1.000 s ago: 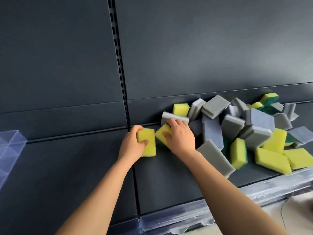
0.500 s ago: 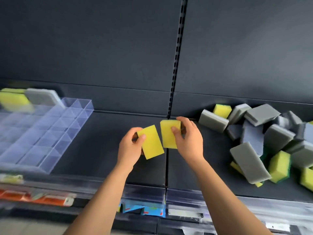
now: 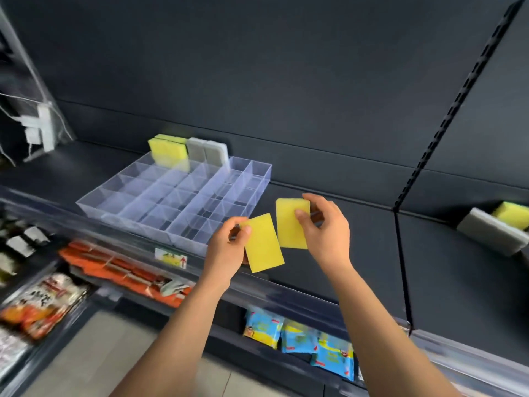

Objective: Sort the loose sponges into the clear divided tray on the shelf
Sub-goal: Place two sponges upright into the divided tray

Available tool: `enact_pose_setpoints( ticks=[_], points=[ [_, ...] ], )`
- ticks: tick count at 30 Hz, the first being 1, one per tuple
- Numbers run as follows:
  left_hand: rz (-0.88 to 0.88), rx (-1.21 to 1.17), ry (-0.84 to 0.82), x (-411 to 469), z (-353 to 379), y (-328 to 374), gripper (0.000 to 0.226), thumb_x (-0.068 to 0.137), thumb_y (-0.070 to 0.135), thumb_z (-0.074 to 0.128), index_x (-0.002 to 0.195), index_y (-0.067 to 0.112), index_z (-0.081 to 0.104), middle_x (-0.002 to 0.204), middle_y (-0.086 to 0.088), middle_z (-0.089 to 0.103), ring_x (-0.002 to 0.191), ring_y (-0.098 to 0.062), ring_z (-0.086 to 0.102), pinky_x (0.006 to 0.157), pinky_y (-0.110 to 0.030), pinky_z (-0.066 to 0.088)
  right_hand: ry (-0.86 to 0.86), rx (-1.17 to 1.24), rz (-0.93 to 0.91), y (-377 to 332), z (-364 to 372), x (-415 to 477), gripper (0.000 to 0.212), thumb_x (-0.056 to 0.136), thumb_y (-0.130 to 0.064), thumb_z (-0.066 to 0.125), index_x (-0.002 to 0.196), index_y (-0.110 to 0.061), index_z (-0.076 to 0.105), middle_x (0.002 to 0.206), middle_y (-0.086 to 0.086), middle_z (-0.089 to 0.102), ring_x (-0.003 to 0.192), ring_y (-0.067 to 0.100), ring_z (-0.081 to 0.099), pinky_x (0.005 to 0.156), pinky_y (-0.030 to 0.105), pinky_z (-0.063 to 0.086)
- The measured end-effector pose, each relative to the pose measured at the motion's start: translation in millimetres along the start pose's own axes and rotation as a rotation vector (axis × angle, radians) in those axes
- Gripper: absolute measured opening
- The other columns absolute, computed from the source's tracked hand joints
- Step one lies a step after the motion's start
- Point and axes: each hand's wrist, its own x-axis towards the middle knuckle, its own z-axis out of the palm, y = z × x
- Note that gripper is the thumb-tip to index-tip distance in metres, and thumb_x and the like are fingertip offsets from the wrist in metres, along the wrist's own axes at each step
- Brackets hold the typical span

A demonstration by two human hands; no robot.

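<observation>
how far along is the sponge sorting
Done: yellow sponges and grey sponges stand at the back of the clear tray. In hand: the left hand grips a yellow sponge, the right hand a second yellow sponge, beside it. Left: most compartments are empty, and loose sponges lie at the right.

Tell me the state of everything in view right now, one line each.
Left hand: grips first yellow sponge, in the air.
Right hand: grips second yellow sponge, in the air.
Clear tray: mostly empty, on shelf.
Tray's yellow sponges: upright, at back.
Tray's grey sponges: upright beside them.
</observation>
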Motion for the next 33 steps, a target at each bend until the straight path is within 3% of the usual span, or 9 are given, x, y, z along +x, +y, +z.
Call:
enact_pose_setpoints(
  ticks=[3, 7, 12, 15, 17, 20, 22, 27, 33],
  points=[
    [0.018, 0.005, -0.009, 12, -47, -9, 0.02, 0.092, 0.025, 0.055, 0.084, 0.043, 0.058, 0.093, 0.0, 0.059, 0.088, -0.027, 0.06, 0.066, -0.051, 0.057, -0.008, 0.03, -0.009, -30, 41, -4, 0.024, 0.088, -0.024, 0.063, 0.112, -0.028, 0.063, 0.092, -0.006, 0.059, 0.078, 0.007, 0.052, 0.072, 0.02, 0.04],
    [0.042, 0.055, 0.021, 30, -109, -21, 0.013, 0.093, 0.026, 0.054, 0.09, 0.039, 0.057, 0.097, 0.002, 0.06, 0.088, -0.02, 0.059, 0.07, -0.037, 0.054, -0.041, 0.054, -0.029, -66, 96, -7, 0.023, 0.087, -0.022, 0.065, 0.109, -0.027, 0.064, 0.093, -0.006, 0.06, 0.078, 0.009, 0.054, 0.072, 0.023, 0.042],
    [0.039, 0.064, 0.042, 53, -159, -28, 0.011, 0.093, 0.023, 0.054, 0.102, 0.029, 0.058, 0.098, 0.003, 0.059, 0.088, -0.016, 0.057, 0.074, -0.033, 0.049, -0.078, 0.055, -0.072, -95, 143, 3, 0.023, 0.087, -0.024, 0.065, 0.11, -0.026, 0.064, 0.095, -0.003, 0.061, 0.077, 0.013, 0.056, 0.07, 0.026, 0.044],
    [0.045, 0.084, 0.055, 75, -183, -32, 0.012, 0.094, 0.025, 0.053, 0.103, 0.03, 0.057, 0.1, 0.005, 0.059, 0.087, -0.01, 0.055, 0.07, -0.025, 0.047, -0.098, 0.051, -0.089, -108, 170, 17, 0.022, 0.087, -0.025, 0.065, 0.11, -0.025, 0.064, 0.094, -0.001, 0.062, 0.076, 0.013, 0.056, 0.068, 0.027, 0.045],
    [0.04, 0.091, 0.063, 95, -196, -36, 0.011, 0.094, 0.026, 0.053, 0.102, 0.032, 0.056, 0.101, 0.005, 0.058, 0.088, -0.011, 0.055, 0.07, -0.028, 0.05, -0.102, 0.061, -0.103, -114, 190, 30, 0.021, 0.087, -0.025, 0.065, 0.108, -0.025, 0.064, 0.092, -0.001, 0.062, 0.076, 0.015, 0.056, 0.068, 0.029, 0.046],
    [0.046, 0.07, 0.064, 127, -212, -39, 0.013, 0.093, 0.027, 0.053, 0.095, 0.04, 0.056, 0.103, 0.002, 0.059, 0.093, -0.02, 0.058, 0.077, -0.048, 0.055, -0.105, 0.077, -0.129, -120, 217, 53, 0.021, 0.086, -0.024, 0.066, 0.107, -0.025, 0.064, 0.092, -0.001, 0.062, 0.077, 0.016, 0.057, 0.068, 0.027, 0.046],
    [0.041, 0.065, 0.065, 149, -222, -40, 0.016, 0.094, 0.026, 0.053, 0.09, 0.041, 0.056, 0.101, 0.002, 0.059, 0.094, -0.023, 0.059, 0.078, -0.052, 0.054, -0.101, 0.08, -0.139, -124, 235, 71, 0.022, 0.085, -0.024, 0.067, 0.107, -0.023, 0.065, 0.092, -0.001, 0.062, 0.076, 0.015, 0.057, 0.067, 0.026, 0.046],
    [0.069, 0.097, 0.063, 201, -239, -41, 0.015, 0.093, 0.025, 0.054, 0.09, 0.039, 0.057, 0.1, -0.001, 0.061, 0.092, -0.024, 0.059, 0.078, -0.051, 0.054, -0.106, 0.058, -0.152, -130, 269, 111, 0.022, 0.084, -0.025, 0.068, 0.105, -0.02, 0.063, 0.089, -0.001, 0.062, 0.075, 0.015, 0.056, 0.066, 0.023, 0.042],
    [0.102, 0.105, 0.072, 250, -252, -44, 0.011, 0.092, 0.017, 0.056, 0.099, 0.025, 0.059, 0.098, -0.003, 0.062, 0.087, -0.018, 0.056, 0.074, -0.036, 0.047, -0.134, 0.087, -0.111, -131, 300, 141, 0.025, 0.081, -0.024, 0.072, 0.104, -0.021, 0.062, 0.085, -0.001, 0.061, 0.074, 0.019, 0.058, 0.069, 0.036, 0.052]
  ],
)
